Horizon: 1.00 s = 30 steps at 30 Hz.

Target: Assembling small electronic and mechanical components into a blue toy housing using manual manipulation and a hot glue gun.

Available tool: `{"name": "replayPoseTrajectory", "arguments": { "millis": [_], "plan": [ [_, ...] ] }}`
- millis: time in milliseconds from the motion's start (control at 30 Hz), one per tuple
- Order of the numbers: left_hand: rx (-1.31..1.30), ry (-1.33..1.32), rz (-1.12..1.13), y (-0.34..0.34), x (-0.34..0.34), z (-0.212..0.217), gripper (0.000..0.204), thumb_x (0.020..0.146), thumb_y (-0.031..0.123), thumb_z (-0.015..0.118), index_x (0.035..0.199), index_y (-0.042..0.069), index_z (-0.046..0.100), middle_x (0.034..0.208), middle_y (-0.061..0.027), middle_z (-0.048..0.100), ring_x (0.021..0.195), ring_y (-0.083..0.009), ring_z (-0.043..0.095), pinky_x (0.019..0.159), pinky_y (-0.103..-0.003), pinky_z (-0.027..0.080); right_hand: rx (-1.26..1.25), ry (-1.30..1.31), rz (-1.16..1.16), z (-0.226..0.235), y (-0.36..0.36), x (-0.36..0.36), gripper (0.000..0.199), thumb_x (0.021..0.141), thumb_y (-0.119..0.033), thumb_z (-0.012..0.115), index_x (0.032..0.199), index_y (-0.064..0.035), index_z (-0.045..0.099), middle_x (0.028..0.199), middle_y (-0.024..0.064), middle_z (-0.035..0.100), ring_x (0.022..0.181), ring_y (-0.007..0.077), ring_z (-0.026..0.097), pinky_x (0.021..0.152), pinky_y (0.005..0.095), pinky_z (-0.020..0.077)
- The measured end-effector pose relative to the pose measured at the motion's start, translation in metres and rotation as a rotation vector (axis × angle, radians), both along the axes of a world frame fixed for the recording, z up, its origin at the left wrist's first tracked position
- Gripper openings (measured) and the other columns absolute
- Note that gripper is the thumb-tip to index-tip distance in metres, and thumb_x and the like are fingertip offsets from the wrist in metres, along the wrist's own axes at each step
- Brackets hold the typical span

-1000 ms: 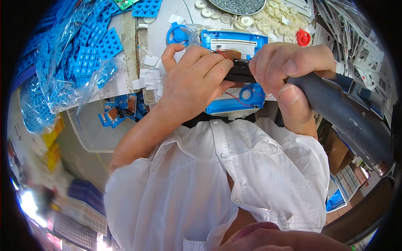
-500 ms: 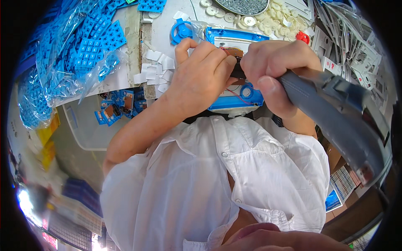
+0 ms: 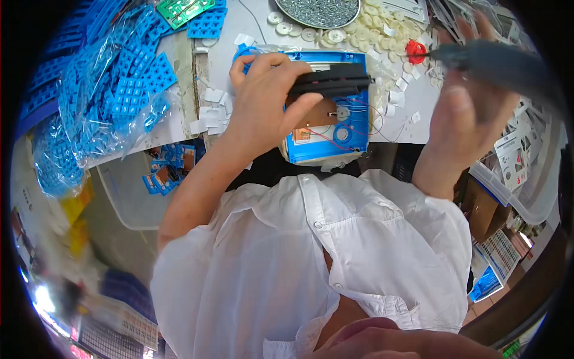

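Nearest you, below your white shirt collar, the blue rectangular plastic housing (image 3: 326,128) lies open on the pale counter (image 3: 251,27), its long axis running away from you, its near edge at the counter's rim. Inside it you see a small brown circuit board (image 3: 320,113) and thin red wires (image 3: 341,143).

Your left hand (image 3: 263,102) rests on the housing's left side. Its fingers (image 3: 287,63) are clamped, thumb underneath, on a black ribbed bar (image 3: 332,84) that lies crosswise over the housing's far half.

Your right hand (image 3: 469,122) is lifted well clear to the right, fingers wrapped together around a grey pen-shaped power driver (image 3: 496,60). Its tip points left, toward a small red plastic cap (image 3: 414,49), and lies up and to the right of the housing; the left hand is much the nearer to it.

Open room is only between the housing and the right hand. Left lie bags of blue plastic grid parts (image 3: 119,90); farther off, white round discs (image 3: 335,33) and a dish of small metal screws (image 3: 317,11) crowd the far edge.
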<state>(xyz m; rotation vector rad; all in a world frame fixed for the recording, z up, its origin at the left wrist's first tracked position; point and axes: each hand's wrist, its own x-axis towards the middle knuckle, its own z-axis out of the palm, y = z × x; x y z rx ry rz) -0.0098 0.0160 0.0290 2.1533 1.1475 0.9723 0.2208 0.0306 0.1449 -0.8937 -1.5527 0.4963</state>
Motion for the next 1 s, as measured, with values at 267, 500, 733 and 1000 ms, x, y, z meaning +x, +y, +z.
{"name": "replayPoseTrajectory", "arguments": {
  "millis": [267,500,733,1000],
  "plan": [
    [-0.539,-0.358,-0.009,0.008,0.003,-0.001,0.029,0.097,0.027,0.068,0.116,0.006,0.065,0.108,-0.0099,0.071,0.103,-0.0246,0.062,0.101,-0.04,0.035,0.14,-0.701,0.126,-0.081,0.009,0.006,0.047,0.076,-0.003,0.084,0.119,-0.0056,0.065,0.118,0.0145,0.065,0.104,0.0288,0.064,0.088,0.0394,0.0529],
    [-0.204,-0.312,0.068,-0.008,-0.002,-0.009,0.036,0.094,0.019,0.069,0.126,0.005,0.063,0.118,-0.0124,0.073,0.112,-0.0311,0.059,0.099,-0.042,0.043,-0.202,-0.57,0.388,-0.064,0.03,0.025,0.048,0.079,-0.014,0.084,0.125,-0.008,0.069,0.115,0.0097,0.07,0.102,0.0289,0.068,0.088,0.0369,0.0543],
    [0.141,0.051,-0.057,-0.026,-0.006,-0.007,0.036,0.083,0.0,0.069,0.119,0.005,0.068,0.128,-0.0129,0.069,0.111,-0.0339,0.063,0.099,-0.043,0.048,-0.511,-0.605,0.436,-0.061,0.03,0.029,0.043,0.085,-0.022,0.081,0.123,-0.0047,0.07,0.111,0.0105,0.072,0.095,0.0242,0.07,0.08,0.0339,0.0555],
    [0.14,0.088,-0.059,-0.028,-0.006,-0.004,0.029,0.082,0.0,0.071,0.11,0.005,0.071,0.128,-0.0114,0.069,0.112,-0.0332,0.063,0.098,-0.043,0.049,-0.694,-0.631,0.381,-0.064,0.034,0.019,0.043,0.088,-0.026,0.079,0.123,-0.0033,0.07,0.112,0.0132,0.068,0.092,0.0254,0.07,0.079,0.0337,0.0559]
  ]
}}
